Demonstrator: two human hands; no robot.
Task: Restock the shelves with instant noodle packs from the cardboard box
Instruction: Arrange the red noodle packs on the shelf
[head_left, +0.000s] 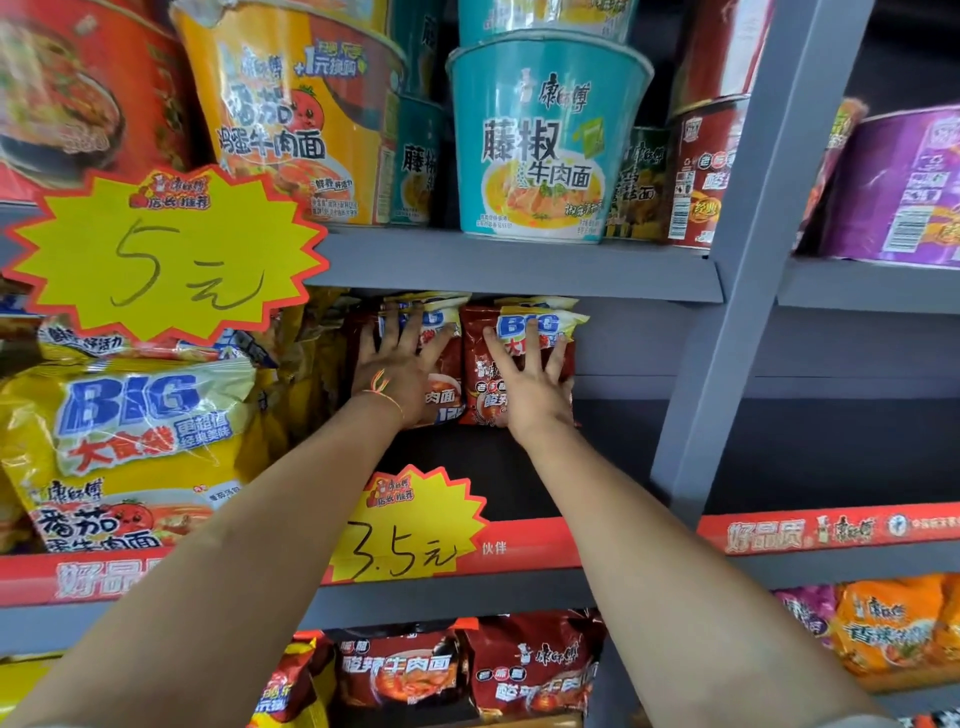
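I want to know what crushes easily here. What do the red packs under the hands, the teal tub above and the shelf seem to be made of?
Red packs: thin glossy plastic film, judging by the wrinkles and glare.
Teal tub: probably coated paper or foam under a shiny wrap; stiff, with a rolled rim.
Shelf: likely painted metal, matt grey with a thin folded front edge.

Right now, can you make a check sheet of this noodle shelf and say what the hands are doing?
Surface: dark middle shelf, front part bare.
Job's things: two red BIG noodle packs, left pack and right pack, upright side by side at the back.
Clutter: yellow 3.5 price tag; yellow BIG packs on the left.
Hands: left hand and right hand pressing flat, one on each red pack.
Cables: nothing seen.
Surroundings: teal noodle bowl above; cardboard box not in view.
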